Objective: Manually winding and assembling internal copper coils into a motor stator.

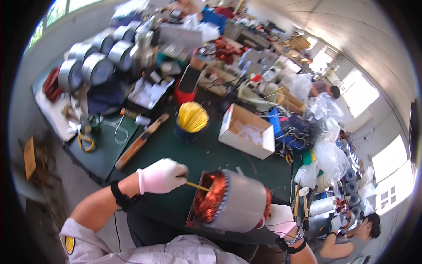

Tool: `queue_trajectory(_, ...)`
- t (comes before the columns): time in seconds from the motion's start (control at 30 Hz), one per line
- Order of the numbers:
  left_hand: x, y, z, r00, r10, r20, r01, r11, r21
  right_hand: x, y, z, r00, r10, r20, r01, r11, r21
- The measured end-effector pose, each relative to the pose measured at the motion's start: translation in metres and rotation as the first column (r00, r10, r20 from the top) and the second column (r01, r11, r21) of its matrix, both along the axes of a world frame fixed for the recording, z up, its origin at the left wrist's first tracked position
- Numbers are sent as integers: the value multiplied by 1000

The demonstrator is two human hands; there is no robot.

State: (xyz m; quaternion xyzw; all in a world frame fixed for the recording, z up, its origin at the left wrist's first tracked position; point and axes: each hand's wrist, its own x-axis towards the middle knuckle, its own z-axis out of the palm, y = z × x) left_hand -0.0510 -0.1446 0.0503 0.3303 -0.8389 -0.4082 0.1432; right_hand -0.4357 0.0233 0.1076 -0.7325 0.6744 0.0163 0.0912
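**Head view: yellow stick going into the motor winding**

Head view shows you at a dark green counter (198,154) with a grey motor stator (237,202) lying on its side right in front of you. Your left hand (161,176), in a white glove, is closed around a thin yellow stick (198,186) whose tip touches the copper winding (210,198) at the open end. Your right hand (280,220), also gloved, presses against the far end of the stator and steadies it; its fingers are mostly hidden, so you cannot tell how far they curl.

Judging by the frame, the work is midway: one stick is going in, how many already sit in the slots is too small to tell, and a full cup of yellow sticks (192,118) stands behind, near the middle of the counter.

Around you lie a white cardboard box (246,131), a long wooden tool (141,141) and plastic bags (327,154) to the right. Nothing sits between your hands and the stator. Another person (351,240) works at lower right.
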Motion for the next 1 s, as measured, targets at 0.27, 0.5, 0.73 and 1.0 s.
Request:
queue_trajectory(0.27, -38, 24, 12, 996, 43, 72, -27, 979, -201, -42, 12, -26, 994, 73, 79, -57, 979, -195)
queue_trajectory(0.5, -37, 26, 11, 973, 172, 154, -129, 958, -258, -50, 21, -4, 1000, 12, 19, -12, 1000, -2)
queue_trajectory(0.73, -44, 23, -19, 993, 122, -9, -118, 943, -312, -60, 19, -2, 1000, 9, 20, -10, 998, 59)
queue_trajectory(1.0, -53, 13, -64, 993, 81, -86, -104, 944, -313, -71, 23, 2, 998, -56, 35, 51, 991, 127)
